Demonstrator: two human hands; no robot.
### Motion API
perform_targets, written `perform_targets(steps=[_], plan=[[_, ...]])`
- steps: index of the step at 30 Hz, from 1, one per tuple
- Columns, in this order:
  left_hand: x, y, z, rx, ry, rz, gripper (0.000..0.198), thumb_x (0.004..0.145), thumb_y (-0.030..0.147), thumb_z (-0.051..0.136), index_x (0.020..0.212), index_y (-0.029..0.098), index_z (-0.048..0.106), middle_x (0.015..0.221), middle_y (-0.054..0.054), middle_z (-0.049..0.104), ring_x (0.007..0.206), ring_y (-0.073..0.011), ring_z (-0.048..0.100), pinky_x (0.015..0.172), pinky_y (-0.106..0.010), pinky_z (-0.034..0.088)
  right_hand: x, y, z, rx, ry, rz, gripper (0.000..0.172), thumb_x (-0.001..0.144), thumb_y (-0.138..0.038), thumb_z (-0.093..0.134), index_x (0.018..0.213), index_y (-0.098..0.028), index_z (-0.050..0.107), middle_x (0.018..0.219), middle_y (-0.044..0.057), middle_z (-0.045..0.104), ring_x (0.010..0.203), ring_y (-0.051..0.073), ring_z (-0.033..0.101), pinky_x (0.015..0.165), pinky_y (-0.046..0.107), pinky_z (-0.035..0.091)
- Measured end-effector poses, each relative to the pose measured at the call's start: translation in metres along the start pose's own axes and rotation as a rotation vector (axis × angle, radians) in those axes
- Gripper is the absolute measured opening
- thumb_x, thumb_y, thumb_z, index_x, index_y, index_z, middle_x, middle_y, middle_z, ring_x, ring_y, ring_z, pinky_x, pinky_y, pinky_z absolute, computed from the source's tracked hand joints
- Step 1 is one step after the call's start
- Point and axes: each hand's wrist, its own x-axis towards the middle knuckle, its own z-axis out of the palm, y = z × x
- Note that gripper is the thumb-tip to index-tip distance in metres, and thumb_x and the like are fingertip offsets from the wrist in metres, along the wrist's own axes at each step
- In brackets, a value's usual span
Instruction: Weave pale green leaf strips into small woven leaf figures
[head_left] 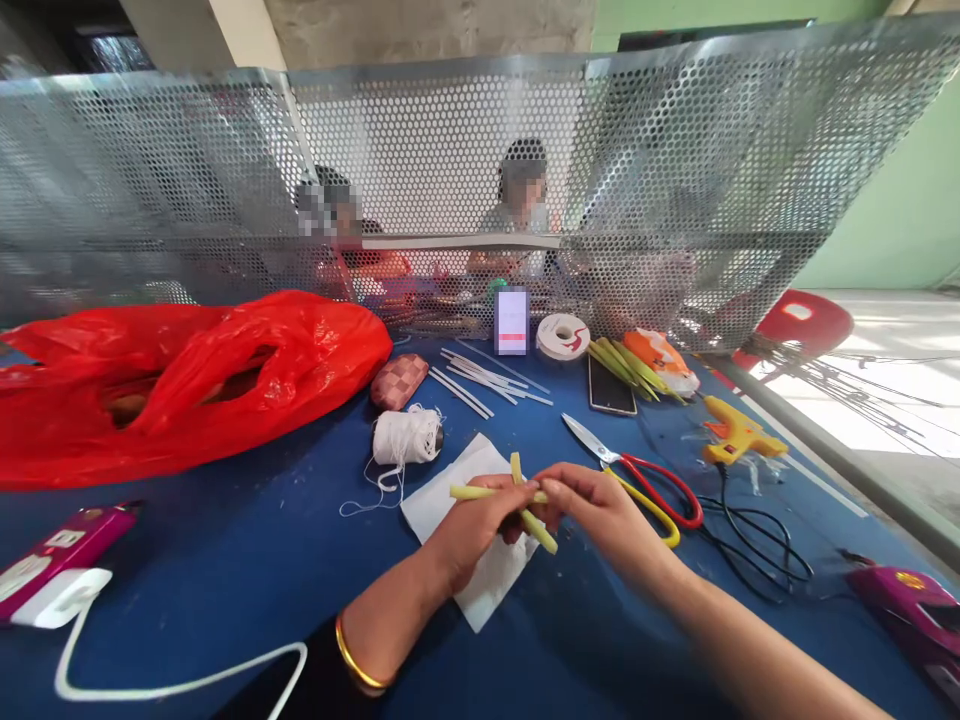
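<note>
Above a sheet of white paper (pixel 480 600), two pale green strips (pixel 541 532), which look like folded leaf, cross each other. My left hand (pixel 471 530) is closed, gripping them near the crossing with thumb and fingers. From the other side, my right hand (pixel 592 505) pinches the end of the strip that lies crosswise; its fingertips meet those of the left. Fingers hide the crossing itself. Just right of that hand lie scissors (pixel 637 480) with red and yellow handles. To the left sits a spool of white thread (pixel 405 438) with a loose tail.
White sticks (pixel 487 378), a checked pouch (pixel 400 382), a ribbon roll (pixel 562 337), a lit phone (pixel 512 322) and more green strips (pixel 630 368) lie farther back. A yellow glue gun (pixel 742 430) with black cord is right, a red plastic bag (pixel 322 340) left. Perforated metal (pixel 442 120) stands behind.
</note>
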Motion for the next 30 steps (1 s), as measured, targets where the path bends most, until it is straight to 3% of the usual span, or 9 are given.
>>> perform_targets(steps=[3,11,14,17,23,27,30], plan=[[0.000,0.000,0.001,0.056,-0.025,0.006,0.038,0.080,0.048,0.062,0.065,0.015,0.071,0.067,-0.006,0.064,0.059,-0.0137,0.047,0.057,-0.028,0.031,0.001,0.004,-0.001,0.077,0.031,0.073,0.029,0.076,-0.044,0.072,0.080,-0.015,0.068,0.066,0.000,0.066,0.057,0.012,0.057,0.060,0.027,0.048],[-0.001,0.002,0.002,-0.040,-0.056,-0.055,0.021,0.068,0.029,0.067,0.052,0.016,0.064,0.054,0.000,0.051,0.053,-0.0101,0.037,0.054,-0.028,0.024,-0.001,-0.002,-0.006,0.209,0.092,0.111,0.029,0.070,-0.034,0.076,0.090,-0.016,0.067,0.062,-0.003,0.061,0.052,0.010,0.053,0.056,0.026,0.045],[0.000,0.005,-0.001,-0.137,-0.113,-0.050,0.019,0.070,0.033,0.074,0.071,0.014,0.074,0.070,-0.004,0.062,0.061,-0.0109,0.044,0.057,-0.027,0.029,0.000,-0.004,-0.008,0.146,0.117,0.055,0.028,0.073,-0.035,0.074,0.093,-0.016,0.066,0.063,-0.003,0.061,0.055,0.011,0.056,0.059,0.027,0.046],[0.001,0.008,-0.004,-0.176,-0.143,0.037,0.030,0.067,0.029,0.081,0.094,0.018,0.076,0.080,-0.003,0.063,0.068,-0.0115,0.047,0.064,-0.027,0.034,0.000,-0.005,-0.010,0.074,0.161,-0.001,0.029,0.075,-0.038,0.071,0.094,-0.017,0.066,0.062,-0.004,0.060,0.057,0.013,0.058,0.059,0.027,0.047],[0.005,0.001,-0.008,0.008,-0.135,0.095,0.029,0.079,0.039,0.073,0.093,0.014,0.075,0.067,0.000,0.054,0.063,-0.0113,0.042,0.065,-0.028,0.032,0.000,-0.004,-0.011,0.000,0.230,0.002,0.032,0.078,-0.048,0.070,0.089,-0.018,0.069,0.070,0.000,0.065,0.066,0.015,0.059,0.065,0.028,0.047],[0.003,0.000,-0.008,-0.035,-0.226,0.053,0.027,0.080,0.040,0.072,0.082,0.014,0.073,0.066,0.000,0.052,0.061,-0.0108,0.039,0.065,-0.029,0.031,0.000,-0.002,-0.010,0.162,0.117,0.084,0.033,0.078,-0.050,0.072,0.082,-0.017,0.071,0.073,0.003,0.068,0.071,0.017,0.061,0.070,0.029,0.047],[0.000,0.001,-0.004,-0.089,-0.255,0.021,0.025,0.076,0.039,0.073,0.078,0.014,0.072,0.071,-0.003,0.056,0.067,-0.0134,0.045,0.069,-0.030,0.035,-0.001,-0.001,-0.006,0.296,0.059,0.102,0.026,0.077,-0.043,0.074,0.075,-0.018,0.069,0.073,0.003,0.069,0.069,0.016,0.061,0.068,0.029,0.047]])
